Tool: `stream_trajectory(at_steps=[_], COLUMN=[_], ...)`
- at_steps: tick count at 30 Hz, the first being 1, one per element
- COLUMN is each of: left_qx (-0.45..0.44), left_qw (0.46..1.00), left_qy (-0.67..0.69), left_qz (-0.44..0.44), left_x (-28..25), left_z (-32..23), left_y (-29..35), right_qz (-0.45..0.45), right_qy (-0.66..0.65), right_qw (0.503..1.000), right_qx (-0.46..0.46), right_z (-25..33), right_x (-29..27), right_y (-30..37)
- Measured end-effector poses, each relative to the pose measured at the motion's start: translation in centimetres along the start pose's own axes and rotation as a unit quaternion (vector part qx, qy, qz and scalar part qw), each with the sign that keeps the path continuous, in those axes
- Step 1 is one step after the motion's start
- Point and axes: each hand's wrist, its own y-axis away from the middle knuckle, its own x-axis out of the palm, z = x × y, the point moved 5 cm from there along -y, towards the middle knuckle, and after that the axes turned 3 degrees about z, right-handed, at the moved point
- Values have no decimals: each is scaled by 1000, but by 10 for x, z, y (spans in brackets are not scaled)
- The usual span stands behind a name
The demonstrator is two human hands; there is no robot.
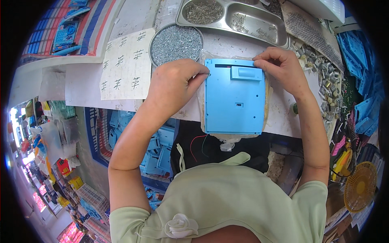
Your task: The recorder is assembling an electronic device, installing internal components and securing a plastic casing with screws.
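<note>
A flat light-blue rectangular plastic casing (234, 97) lies on a clear plastic bag at the near edge of the white surface (85, 87). The left hand (172, 83) pinches a small screw against the casing's upper left corner, fingers closed tight on it. The right hand (279, 65) grips the upper right corner, fingers curled over the edge. Just beyond sits a round metal dish of silver screws (176, 42), beside a sheet of white paper with handwritten marks (125, 65) and a divided steel tray (239, 18).

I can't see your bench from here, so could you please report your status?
Left hand and right hand pinch the top corners of the blue plastic panel. Panel flat on cushion. Round screw tray behind, nothing obstructing.
</note>
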Motion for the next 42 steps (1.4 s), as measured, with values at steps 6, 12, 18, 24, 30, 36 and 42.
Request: stream_trajectory(at_steps=[6,12,18,24,30,36,42], left_qx=[48,90,55,-90,121,119,100], left_qw=[998,994,998,974,991,991,994], left_qy=[-32,-68,-26,200,32,-35,-28], left_qz=[-3,4,17,-48,-55,-51,-16], left_x=[-1,-1,2,-5,33,57,52], left_z=[-3,-10,-4,15,-60,-73,-74], left_y=[-2,-6,-6,-4,-12,-22,-17], right_qz=[8,8,12,-13,23,-6,-40], right_qy=[-13,-3,-5,-7,-14,8,15], right_qw=[1000,1000,1000,1000,999,1000,999], right_qx=[8,15,9,15,20,18,13], right_z=[-3,-2,-1,-1,-4,-3,1], right_x=[0,-1,0,0,-3,-14,-25], right_y=[-1,-1,-1,1,-1,15,24])
